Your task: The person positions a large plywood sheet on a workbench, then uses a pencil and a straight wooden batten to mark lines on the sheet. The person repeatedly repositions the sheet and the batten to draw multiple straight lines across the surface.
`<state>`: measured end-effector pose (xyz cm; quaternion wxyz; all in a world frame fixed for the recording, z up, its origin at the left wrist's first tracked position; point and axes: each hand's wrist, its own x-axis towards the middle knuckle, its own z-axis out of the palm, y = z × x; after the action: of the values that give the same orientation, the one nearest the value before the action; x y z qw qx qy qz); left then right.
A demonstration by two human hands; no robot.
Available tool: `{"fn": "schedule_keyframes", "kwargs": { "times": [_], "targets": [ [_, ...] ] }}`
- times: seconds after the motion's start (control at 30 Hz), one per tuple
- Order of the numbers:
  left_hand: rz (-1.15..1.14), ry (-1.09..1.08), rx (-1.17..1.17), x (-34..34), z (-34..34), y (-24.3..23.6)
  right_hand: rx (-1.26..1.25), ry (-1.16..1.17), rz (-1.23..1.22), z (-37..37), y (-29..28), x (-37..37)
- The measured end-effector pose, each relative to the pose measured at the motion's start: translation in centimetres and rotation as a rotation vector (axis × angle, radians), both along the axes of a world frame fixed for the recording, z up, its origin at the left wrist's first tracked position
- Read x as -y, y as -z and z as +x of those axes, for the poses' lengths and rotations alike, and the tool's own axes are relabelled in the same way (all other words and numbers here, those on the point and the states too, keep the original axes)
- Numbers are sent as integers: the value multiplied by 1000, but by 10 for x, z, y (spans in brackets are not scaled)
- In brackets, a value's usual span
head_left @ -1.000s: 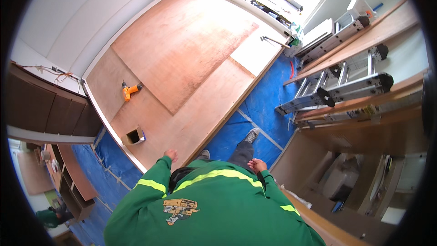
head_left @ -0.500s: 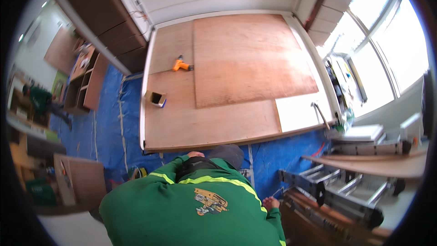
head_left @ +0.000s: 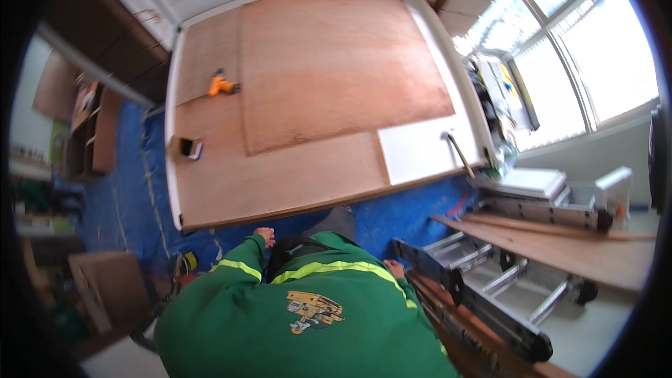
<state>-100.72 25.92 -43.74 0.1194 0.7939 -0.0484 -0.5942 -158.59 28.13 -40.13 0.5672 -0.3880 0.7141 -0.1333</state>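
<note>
My left hand hangs just short of the near edge of a low plywood-covered platform, its fingers loosely curled and holding nothing that I can see. My right hand is down at my side, nearest the aluminium ladder; its fingers are small and blurred. On the platform lies a large plywood sheet. Left of it are an orange cordless drill and a small open box. A hammer rests on the white section at the right.
Blue sheeting covers the floor around the platform. Long boards and white panels lie beyond the ladder on the right, near large windows. At far left stand an open wooden cabinet and a blurred person.
The platform and its tools have shifted left and up in view. My left hand has swung out leftward from my body, and my right hand has come forward. Nothing was taken hold of.
</note>
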Motion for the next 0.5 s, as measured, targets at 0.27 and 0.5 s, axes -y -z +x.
{"fn": "schedule_keyframes", "kwargs": {
  "times": [0.27, 0.5],
  "targets": [
    [-181, -206, -363, 134, -127, 33, 79, 331, 224, -133, -20, 108],
    [-272, -155, -282, 226, -127, 11, -112, 212, 195, -124, -40, 229]
  ]
}}
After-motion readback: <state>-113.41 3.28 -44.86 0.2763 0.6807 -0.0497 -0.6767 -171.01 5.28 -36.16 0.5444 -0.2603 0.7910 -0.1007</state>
